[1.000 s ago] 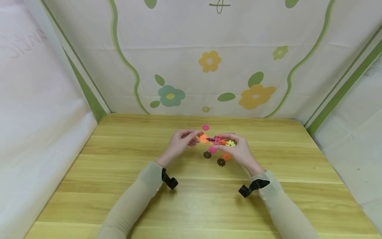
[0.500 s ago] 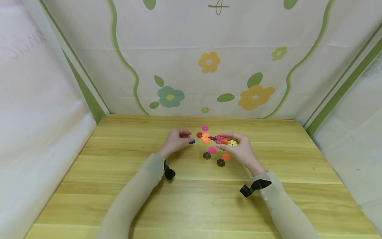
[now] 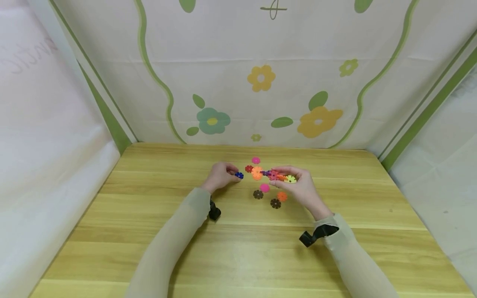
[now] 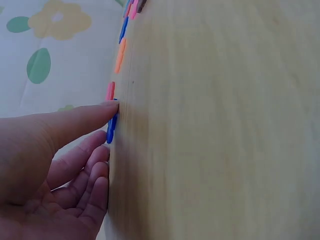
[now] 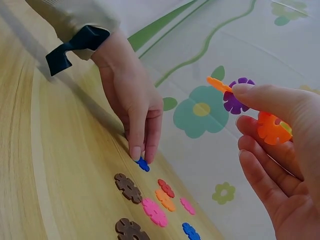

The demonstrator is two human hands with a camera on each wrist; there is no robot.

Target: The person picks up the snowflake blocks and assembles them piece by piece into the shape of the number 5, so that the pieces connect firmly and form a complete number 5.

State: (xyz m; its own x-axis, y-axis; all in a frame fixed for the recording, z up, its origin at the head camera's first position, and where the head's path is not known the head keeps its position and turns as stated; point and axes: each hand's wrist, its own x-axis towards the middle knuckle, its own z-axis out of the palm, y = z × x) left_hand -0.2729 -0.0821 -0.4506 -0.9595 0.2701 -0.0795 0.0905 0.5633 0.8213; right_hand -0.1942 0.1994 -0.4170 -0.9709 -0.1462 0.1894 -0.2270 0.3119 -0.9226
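- 2 hands work mid-table (image 3: 149, 256), with bare wood toward 6 o'clock.
- Left hand (image 3: 220, 176) pinches a flat blue disc (image 3: 239, 175) lying on the wood.
- Right hand (image 3: 299, 188), at 3 o'clock of it, grips a notched plastic cluster (image 3: 273, 174).

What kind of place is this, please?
Probably a small play or craft corner set up indoors: a wooden table enclosed by a flower-printed cloth backdrop, with plastic snowflake pieces lying loose on it and hands at work with them.
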